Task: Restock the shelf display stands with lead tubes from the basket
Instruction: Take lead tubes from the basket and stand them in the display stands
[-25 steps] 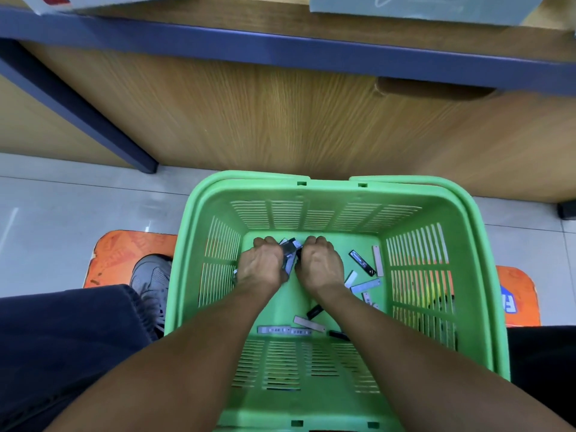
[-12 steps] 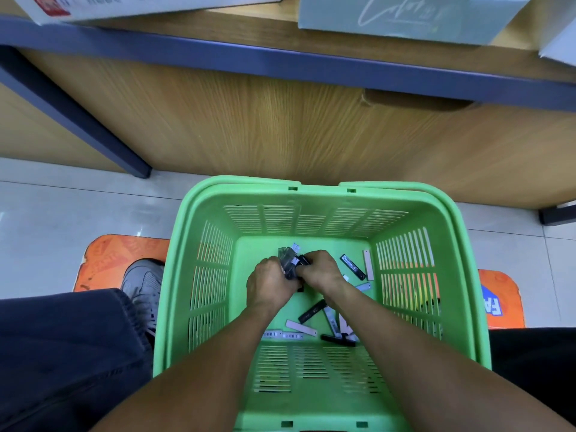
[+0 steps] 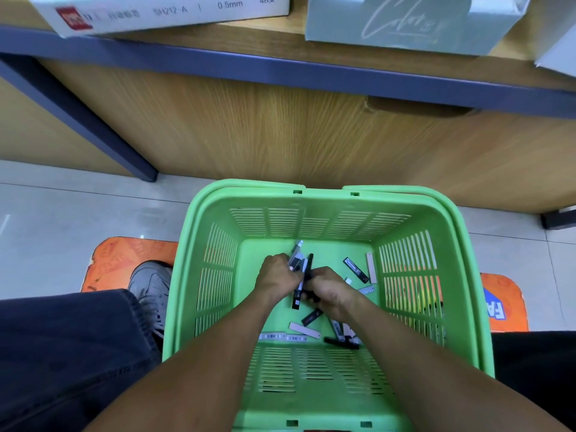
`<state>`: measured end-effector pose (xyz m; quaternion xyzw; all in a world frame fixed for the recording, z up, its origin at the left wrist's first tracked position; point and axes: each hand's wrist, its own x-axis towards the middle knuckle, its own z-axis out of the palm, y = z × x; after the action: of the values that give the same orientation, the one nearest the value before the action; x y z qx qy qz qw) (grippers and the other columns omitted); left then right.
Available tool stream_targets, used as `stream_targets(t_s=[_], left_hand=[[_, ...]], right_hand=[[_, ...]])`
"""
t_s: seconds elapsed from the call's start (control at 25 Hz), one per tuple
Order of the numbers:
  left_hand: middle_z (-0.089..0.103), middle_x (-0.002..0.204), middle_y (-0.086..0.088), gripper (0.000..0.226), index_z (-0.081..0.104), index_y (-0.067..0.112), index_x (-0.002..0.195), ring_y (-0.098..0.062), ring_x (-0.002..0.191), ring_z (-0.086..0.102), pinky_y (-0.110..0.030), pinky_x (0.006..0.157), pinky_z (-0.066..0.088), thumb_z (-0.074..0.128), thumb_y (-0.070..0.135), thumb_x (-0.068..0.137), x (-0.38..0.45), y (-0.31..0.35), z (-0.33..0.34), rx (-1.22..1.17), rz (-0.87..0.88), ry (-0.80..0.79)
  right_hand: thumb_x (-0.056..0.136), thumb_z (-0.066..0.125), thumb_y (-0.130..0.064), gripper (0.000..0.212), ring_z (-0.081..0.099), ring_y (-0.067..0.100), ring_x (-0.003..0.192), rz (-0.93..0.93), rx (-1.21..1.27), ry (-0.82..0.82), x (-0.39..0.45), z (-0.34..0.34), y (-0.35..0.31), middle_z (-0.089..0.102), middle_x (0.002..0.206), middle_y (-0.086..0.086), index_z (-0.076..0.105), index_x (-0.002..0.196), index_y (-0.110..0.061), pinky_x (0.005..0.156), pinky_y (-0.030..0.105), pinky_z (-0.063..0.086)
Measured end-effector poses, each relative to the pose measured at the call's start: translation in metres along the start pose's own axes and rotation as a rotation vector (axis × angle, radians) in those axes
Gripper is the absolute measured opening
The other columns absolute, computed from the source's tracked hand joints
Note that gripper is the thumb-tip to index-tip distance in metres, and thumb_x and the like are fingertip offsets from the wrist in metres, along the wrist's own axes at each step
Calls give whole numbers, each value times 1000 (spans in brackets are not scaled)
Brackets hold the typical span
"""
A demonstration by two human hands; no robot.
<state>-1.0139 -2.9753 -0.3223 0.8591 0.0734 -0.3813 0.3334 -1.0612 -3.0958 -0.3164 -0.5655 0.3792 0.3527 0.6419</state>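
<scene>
Grey shoe (image 3: 149,288) on orange mat (image 3: 124,260); white box (image 3: 162,10) above.

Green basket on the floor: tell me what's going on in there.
A person is reaching both hands into the green basket, gathering lead tubes. The left hand grips a bunch of tubes, and the right hand closes on the same bunch from the other side. More loose tubes lie scattered on the basket floor. Nothing has gone up to the shelf yet; boxes sit on it above.
</scene>
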Motion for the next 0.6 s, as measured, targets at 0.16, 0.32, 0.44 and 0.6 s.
stream_targets(t_s=[0.16,0.32,0.44,0.6], left_hand=[[66,90,-5,11,63,10,97,-23,80,59,-25,59,39,65,17,89,-6,2,-2,42,18,-3],[72,88,-15,13,69,5,92,-25,76,67,-29,65,51,71,6,79,-2,-2,-10,-67,-53,-115],[71,83,-14,12,70,4,88,-26,74,68,-30,67,54,74,4,77,-3,-3,-13,-124,-103,-155],[72,85,-11,8,70,6,89,-25,81,69,-32,69,54,70,8,82,-8,-2,-15,-173,-114,-185]], right_hand=[[89,44,11,27,41,12,51,-50,-121,19,0,1,-2,54,58,2,68,96,1,50,25,32],[78,41,14,28,39,15,50,-63,-190,13,2,2,-14,50,60,6,64,81,-4,50,27,31],[70,35,12,26,42,21,55,-50,-200,5,0,1,-15,54,66,14,56,67,-5,52,31,30],[96,53,-8,17,47,15,59,-61,-17,-156,-5,-7,-9,58,69,6,64,84,-7,55,26,33]])
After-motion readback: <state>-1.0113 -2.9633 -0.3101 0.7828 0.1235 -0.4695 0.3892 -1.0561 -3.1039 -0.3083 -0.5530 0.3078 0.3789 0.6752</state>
